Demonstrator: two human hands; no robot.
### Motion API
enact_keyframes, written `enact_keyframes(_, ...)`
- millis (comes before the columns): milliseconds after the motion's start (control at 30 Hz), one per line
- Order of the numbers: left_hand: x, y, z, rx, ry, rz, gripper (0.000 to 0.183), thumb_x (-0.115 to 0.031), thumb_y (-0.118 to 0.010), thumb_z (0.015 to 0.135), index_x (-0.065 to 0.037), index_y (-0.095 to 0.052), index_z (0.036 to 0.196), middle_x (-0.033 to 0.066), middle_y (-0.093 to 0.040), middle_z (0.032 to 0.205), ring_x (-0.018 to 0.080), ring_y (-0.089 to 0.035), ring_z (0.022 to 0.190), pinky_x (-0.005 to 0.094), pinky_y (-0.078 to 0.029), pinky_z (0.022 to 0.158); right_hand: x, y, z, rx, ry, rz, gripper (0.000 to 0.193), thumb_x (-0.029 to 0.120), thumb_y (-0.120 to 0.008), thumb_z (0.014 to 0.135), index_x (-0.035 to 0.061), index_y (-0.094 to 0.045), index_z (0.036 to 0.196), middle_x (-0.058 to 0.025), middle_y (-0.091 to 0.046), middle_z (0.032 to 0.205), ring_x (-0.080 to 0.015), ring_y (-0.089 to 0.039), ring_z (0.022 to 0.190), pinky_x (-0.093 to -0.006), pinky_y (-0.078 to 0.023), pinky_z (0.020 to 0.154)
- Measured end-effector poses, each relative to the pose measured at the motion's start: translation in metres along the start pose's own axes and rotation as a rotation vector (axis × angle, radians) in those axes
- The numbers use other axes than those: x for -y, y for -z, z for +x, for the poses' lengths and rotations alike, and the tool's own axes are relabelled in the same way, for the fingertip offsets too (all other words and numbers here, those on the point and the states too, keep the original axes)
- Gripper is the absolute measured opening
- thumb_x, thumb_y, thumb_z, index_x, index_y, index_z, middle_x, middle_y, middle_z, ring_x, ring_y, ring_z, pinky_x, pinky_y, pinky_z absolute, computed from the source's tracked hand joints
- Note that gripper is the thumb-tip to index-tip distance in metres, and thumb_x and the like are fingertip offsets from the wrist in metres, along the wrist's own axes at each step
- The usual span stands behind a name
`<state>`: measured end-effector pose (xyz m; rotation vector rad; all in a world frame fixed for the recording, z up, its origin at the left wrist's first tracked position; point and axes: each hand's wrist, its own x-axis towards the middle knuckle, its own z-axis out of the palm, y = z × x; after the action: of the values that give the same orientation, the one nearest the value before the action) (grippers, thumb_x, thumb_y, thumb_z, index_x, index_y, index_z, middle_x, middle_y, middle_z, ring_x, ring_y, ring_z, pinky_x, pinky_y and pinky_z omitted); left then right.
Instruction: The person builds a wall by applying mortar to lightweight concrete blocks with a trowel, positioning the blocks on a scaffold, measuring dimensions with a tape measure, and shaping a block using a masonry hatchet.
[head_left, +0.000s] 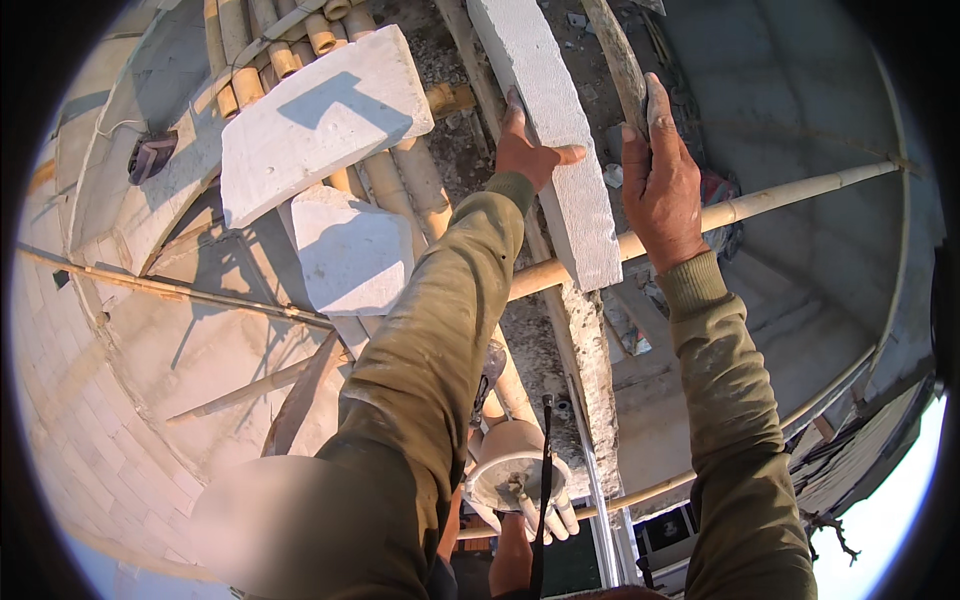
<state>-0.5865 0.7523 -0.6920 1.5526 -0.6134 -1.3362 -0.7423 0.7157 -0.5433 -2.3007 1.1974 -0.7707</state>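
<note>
A long white lightweight concrete block (560, 110) lies lengthwise ahead of me, its near end by a bamboo pole (780, 200). My left hand (530, 150) grips the block's left edge, with the thumb laid across its face and the fingers along its side. Right of the block, my right hand (662, 185) is held apart from it. Its fingers stretch forward, the thumb stands away from them, and nothing shows in its grasp. Just beyond those fingertips is a weathered wooden strip (618, 60). Below the block runs the rough top of a wall (592, 365).
Two more white blocks, a large slab (320, 115) and a smaller piece (350, 250), rest on bamboo poles (385, 185) to my left. A bucket (510, 450) with grey mortar stands near my feet, beside a metal straightedge (597, 500). Lower floor areas show on both sides.
</note>
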Motion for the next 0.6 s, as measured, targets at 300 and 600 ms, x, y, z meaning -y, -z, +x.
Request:
enact_keyframes(300,-0.005,-0.015,0.005,-0.017,0.024,0.017,0.139,-0.013,-0.097,0.056,0.006,-0.008,0.161,0.0266,-0.032,0.161,0.0348,-0.035,0.149,0.037,-0.03,0.124,-0.042,-0.035,0.025,0.277,-0.223,-0.163,0.05,0.017,-0.053,0.103,0.001,-0.043,0.149,-0.0309,-0.068,0.087,-0.049,-0.067,0.077,-0.054,-0.055,0.071)
enact_keyframes(600,-0.009,-0.009,0.006,-0.021,-0.036,0.169,0.141,-0.019,-0.099,0.055,0.005,-0.01,0.161,0.0268,-0.034,0.16,0.0361,-0.042,0.145,0.0373,-0.037,0.121,-0.038,-0.043,0.007,0.28,-0.265,-0.159,0.051,0.019,-0.058,0.101,0.0001,-0.043,0.147,-0.0282,-0.071,0.088,-0.0457,-0.071,0.081,-0.05,-0.058,0.072)
